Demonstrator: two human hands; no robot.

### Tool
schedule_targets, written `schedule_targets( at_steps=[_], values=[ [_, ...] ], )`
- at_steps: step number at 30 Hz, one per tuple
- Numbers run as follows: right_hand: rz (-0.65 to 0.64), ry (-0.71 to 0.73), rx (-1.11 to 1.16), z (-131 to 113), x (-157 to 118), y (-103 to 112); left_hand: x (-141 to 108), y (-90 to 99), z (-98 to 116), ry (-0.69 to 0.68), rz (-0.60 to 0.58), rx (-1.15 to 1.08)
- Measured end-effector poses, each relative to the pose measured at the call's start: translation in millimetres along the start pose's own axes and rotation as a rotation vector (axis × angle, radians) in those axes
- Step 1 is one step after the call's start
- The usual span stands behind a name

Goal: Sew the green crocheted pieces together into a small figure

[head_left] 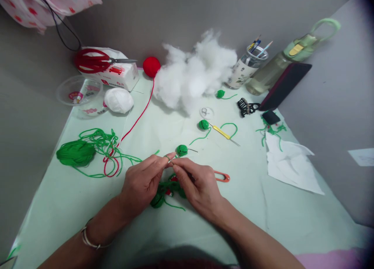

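My left hand and my right hand meet at the fingertips, both closed in a pinch. Between them runs a thin strand that looks like green yarn, mostly hidden by the fingers. Just beyond the fingertips lies a small green crocheted ball with a dark line across it and a thin dark piece sticking out to its right. Beneath my hands sit green crocheted pieces with red and white bits, partly covered. An orange stitch marker shows beside my right hand.
Left are a green yarn skein, white yarn ball and red scissors on a box. White stuffing and a red yarn ball lie behind. Rightward are a yellow-handled crochet hook, bottle, phone and paper.
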State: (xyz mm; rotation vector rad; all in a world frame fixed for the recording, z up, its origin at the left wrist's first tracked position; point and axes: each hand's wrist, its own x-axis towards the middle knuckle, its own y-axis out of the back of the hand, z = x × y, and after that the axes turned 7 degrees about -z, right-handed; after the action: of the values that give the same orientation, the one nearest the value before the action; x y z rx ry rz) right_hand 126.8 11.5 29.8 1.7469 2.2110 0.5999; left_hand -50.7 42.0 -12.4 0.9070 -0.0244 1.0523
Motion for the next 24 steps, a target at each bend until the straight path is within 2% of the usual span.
schedule_targets(
  at_steps=[4,15,24],
  values=[
    [-0.046,-0.069,0.075,-1,1,2,0,0.7,0,0.009,-0.002,0.01],
    [-0.084,-0.11,0.071,6,4,2,1,-1.9,1,0.044,-0.031,0.078],
    [-0.09,-0.196,0.181,9,7,0,9,-2.0,-4,0.013,-0.024,0.276]
  ],
)
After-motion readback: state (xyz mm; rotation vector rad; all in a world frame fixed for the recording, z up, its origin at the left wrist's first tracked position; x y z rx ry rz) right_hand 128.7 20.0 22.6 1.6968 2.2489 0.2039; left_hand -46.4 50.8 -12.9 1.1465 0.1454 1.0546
